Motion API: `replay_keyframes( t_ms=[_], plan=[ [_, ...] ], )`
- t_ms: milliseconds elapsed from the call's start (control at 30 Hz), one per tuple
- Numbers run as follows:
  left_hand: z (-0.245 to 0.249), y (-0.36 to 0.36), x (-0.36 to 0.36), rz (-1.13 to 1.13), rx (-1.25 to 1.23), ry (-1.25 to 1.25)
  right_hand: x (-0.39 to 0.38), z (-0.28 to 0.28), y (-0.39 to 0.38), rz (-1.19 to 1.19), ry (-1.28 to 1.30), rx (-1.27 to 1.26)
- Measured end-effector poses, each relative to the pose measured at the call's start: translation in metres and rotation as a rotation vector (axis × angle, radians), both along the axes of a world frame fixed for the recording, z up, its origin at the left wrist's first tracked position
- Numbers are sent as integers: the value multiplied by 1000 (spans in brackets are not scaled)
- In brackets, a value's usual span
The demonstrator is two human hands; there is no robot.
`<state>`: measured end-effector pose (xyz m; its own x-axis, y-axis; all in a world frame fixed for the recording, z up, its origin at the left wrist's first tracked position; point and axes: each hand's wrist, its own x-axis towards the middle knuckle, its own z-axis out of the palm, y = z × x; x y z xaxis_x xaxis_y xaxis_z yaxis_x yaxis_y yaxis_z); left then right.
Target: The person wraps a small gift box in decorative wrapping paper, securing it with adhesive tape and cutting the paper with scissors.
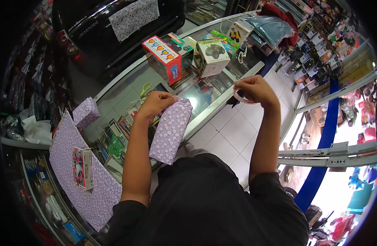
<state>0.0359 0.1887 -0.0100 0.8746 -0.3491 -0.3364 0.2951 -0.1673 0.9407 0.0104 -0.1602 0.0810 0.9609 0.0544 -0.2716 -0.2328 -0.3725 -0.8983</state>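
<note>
I am watching the left hand (155,104) gripping the top end of a purple flower-printed parcel (170,133), fingers closed on it. The parcel is hanging tilted just off the front edge of the glass counter (127,88), over the person's dark shirt. The right hand (257,89) is pinching a roll of tape (240,97) beyond the counter's front edge, above the white tiled floor (233,131). On the counter a red box (163,57) printed with a row of coloured figures is standing beside a white box (211,55) showing a dark vehicle; I am not making out any lettering on either. Green-handled scissors (145,89) are lying on the glass just behind the left hand. At the counter's left end a sheet of the same purple paper (69,139) is lying spread, with a toy box (82,168) on it and a small wrapped box (85,111) just beside it. Behind the counter a black case (114,28) is carrying white lettering too small for me to read. Shelves of packaged goods are crowding the shop on all sides.
</note>
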Motion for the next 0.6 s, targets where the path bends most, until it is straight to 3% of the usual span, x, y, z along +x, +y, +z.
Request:
replay_keyframes(
  t_ms=[133, 233, 367, 467, 600],
  plan=[
    [2, 2, 0, -54, 53, 4, -5, 27, 13, 100, -40, -26],
    [2, 2, 0, -60, 19, -7, -5, 36, 39, 461, -15, -45],
    [3, 1, -2, -57, -10, -14, 8, 19, 71, 669, -294, 31],
    [3, 2, -2, -50, 16, -16, 23, 27, 86, 780, -165, -402],
    [3, 0, -4, -56, 14, -24, 34, 36, 100, 875, -220, -548]
  ],
)
